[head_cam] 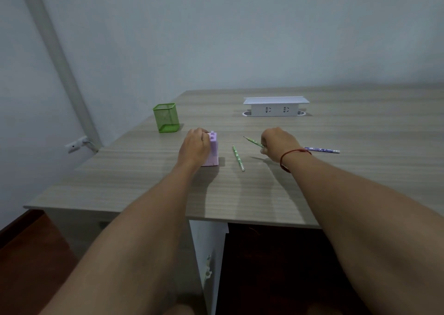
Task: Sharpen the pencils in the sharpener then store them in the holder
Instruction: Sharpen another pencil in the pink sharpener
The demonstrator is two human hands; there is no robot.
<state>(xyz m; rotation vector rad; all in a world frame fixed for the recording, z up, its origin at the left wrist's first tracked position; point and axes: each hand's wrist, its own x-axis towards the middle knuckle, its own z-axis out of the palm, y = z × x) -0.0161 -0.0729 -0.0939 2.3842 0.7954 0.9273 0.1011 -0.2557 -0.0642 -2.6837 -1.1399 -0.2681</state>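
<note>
A pink sharpener stands on the wooden table, and my left hand grips its left side. My right hand holds a green pencil above the table, its dark tip pointing left towards the sharpener. A second green pencil lies flat between the two hands. Behind my right wrist lies a purple pencil. The green mesh holder stands at the back left with nothing visible inside it.
A white socket box stands on the table near the back. The table's left edge lies close to the holder, and the near edge runs below my forearms. A wall stands behind the table.
</note>
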